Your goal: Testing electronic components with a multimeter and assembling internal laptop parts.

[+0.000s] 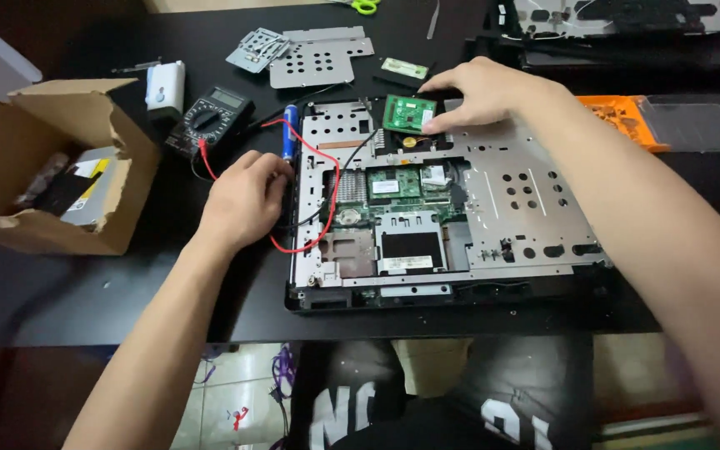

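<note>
Green and square, the small circuit board (409,114) sits at the far edge of the opened laptop (443,208), pinched by the right hand (481,92), best lifted level and gently, while the left hand (245,200) curls beside a blue screwdriver (291,133), its grip hidden.

I see a black table (168,300) carrying everything here. At its near middle lies an opened laptop chassis (452,208) with its metal frame bare. On the left sits a torn cardboard box (43,167). Just right of it, farther off, rest a black multimeter (210,119) and a small white block (165,86). Far centre lie two perforated metal plates (318,57). On the right is an orange tray (622,112), and at the far right what may be another dismantled device (618,25).
</note>
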